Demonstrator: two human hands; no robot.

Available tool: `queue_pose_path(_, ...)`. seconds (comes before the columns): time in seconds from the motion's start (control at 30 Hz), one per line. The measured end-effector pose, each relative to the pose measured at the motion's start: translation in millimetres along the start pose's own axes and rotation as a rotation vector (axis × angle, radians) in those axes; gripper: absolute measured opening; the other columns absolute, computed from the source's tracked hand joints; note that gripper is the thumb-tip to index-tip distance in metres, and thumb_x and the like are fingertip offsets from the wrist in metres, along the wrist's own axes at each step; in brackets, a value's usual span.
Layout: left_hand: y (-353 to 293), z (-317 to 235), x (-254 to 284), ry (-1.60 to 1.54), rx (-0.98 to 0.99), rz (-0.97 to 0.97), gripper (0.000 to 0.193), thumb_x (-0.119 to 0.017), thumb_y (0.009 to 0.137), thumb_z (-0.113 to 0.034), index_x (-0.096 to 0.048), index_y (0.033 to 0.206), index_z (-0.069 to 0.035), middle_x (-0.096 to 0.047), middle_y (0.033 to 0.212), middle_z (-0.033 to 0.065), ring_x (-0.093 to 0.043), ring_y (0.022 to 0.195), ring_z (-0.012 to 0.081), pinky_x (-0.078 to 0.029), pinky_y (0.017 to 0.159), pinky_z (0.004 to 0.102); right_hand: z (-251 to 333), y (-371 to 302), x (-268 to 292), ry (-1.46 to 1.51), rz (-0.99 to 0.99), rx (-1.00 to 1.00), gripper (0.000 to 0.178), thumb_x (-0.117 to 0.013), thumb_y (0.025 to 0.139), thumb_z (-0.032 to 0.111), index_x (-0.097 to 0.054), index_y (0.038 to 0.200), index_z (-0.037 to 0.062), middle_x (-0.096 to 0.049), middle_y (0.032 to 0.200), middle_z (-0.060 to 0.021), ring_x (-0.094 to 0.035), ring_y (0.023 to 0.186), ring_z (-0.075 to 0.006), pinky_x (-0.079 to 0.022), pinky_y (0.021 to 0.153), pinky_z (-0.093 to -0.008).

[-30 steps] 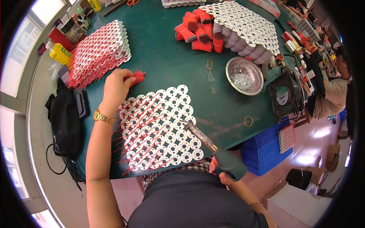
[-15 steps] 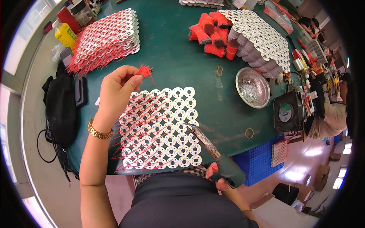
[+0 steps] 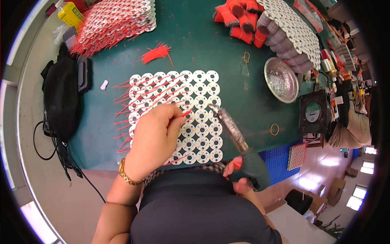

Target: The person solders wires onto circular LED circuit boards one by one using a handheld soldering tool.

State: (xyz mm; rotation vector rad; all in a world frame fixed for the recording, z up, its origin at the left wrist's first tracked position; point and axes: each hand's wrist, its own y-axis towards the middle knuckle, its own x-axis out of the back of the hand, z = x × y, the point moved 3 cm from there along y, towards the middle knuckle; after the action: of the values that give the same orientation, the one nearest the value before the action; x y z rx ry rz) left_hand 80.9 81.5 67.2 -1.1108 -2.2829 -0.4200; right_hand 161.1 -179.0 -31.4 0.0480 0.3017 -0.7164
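A panel of round white circuit boards [image 3: 202, 130] lies flat on the green table before me. Thin red wires rise from its left and middle columns, slanting left. Over the panel's middle, my left hand [image 3: 156, 132] pinches a short red wire [image 3: 187, 113] between thumb and fingertips; whether it is one wire or more is hard to see. My right hand [image 3: 240, 185] is wrapped round the dark green handle of a soldering iron [image 3: 232, 132]. The iron's tip is over the panel's right columns, near the pinched wire. Beyond the panel lies a loose pile of red wires [image 3: 156, 53].
A stack of wired panels [image 3: 115, 24] stands far left. At the far right are red wire bundles [image 3: 243, 20], bare panels [image 3: 290, 30] and a metal bowl [image 3: 281, 80]. A small fan [image 3: 313, 112], a rubber band [image 3: 274, 129] and a black bag [image 3: 63, 101] flank the workspace.
My left hand has come from the loose red wires down and right to the panel's middle, leaving the pile on the table. The iron stays over the panel's right side. The whole view has shifted.
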Motion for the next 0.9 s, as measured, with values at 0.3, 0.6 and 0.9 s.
queue_pose_path(0.3, -25.9, 20.9, -17.8, 0.058, 0.059, -0.029, 0.008, -0.067, 0.084, -0.001, -0.06, 0.082, 0.001, -0.054, 0.069, 0.0045, -0.046, 0.054, 0.0088, -0.037, 0.049, 0.0256, 43.9, -2.4, 2.6, -0.212, 0.115, -0.062, 0.051, -0.063, 0.088, 0.047, -0.061, 0.116, 0.0035, -0.06, 0.081, -0.005, -0.058, 0.071, -0.0173, -0.047, 0.066, -0.0286)
queue_pose_path(0.6, -25.0, 25.1, -21.3, 0.098, 0.048, -0.084, 0.009, -0.069, 0.082, 0.0, -0.06, 0.079, 0.0, -0.054, 0.067, 0.0029, -0.047, 0.052, 0.0081, -0.037, 0.048, 0.0243, 54.6, 9.5, -8.1, -0.407, 0.311, -0.139, 0.06, -0.061, 0.088, 0.054, -0.053, 0.101, -0.004, -0.058, 0.09, -0.0122, -0.057, 0.074, -0.0158, -0.044, 0.063, -0.0272)
queue_pose_path(0.9, -23.9, 22.0, -20.8, 0.146, 0.059, -0.059, 0.01, -0.069, 0.08, -0.006, -0.059, 0.079, -0.005, -0.056, 0.069, 0.0063, -0.055, 0.053, 0.0196, -0.042, 0.049, 0.033, 41.3, 2.1, -3.3, -0.308, 0.245, -0.319, 0.059, -0.063, 0.083, 0.057, -0.056, 0.092, -0.001, -0.057, 0.081, -0.0087, -0.055, 0.075, -0.0152, -0.042, 0.065, -0.0268)
